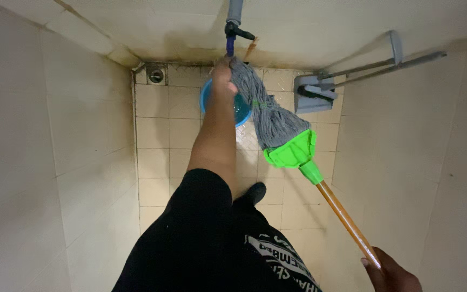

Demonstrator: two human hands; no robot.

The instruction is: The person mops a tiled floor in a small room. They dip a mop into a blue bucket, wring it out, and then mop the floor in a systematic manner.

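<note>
left hand [222, 73]: arm stretched forward, fingers closed on the far ends of the mop strands just below the tap; hand seen from behind, so how tight the clasp is looks firm but can't be fully confirmed
right hand [390, 273]: bottom right corner of view, fingers wrapped round the wooden handle, only partly in frame
mop [276, 116]: held off the floor, slanting; grey string head points up toward the far wall, green plastic socket [293, 154] below it, handle running down toward the near right
wooden handle [347, 219]: orange-brown, straight, from the green socket to the right hand
tap [236, 27]: grey pipe with dark valve on the far wall, blue spout piece just above the left hand; mop strands gathered right under it
blue bucket [241, 108]: on the floor near the far wall, below the tap, partly hidden by the forearm and mop strands; water seems to be in it
floor drain [156, 74]: round metal, far left corner of the tiled floor
grey squeegee [314, 92]: leaning in the far right corner, head at the floor edge, long handle slanting up the right wall
tiled floor [158, 157]: pale square tiles, narrow stall between two walls
clothing: black sleeve and black shirt, one dark shoe [255, 192] on the floor mid-stall
</note>
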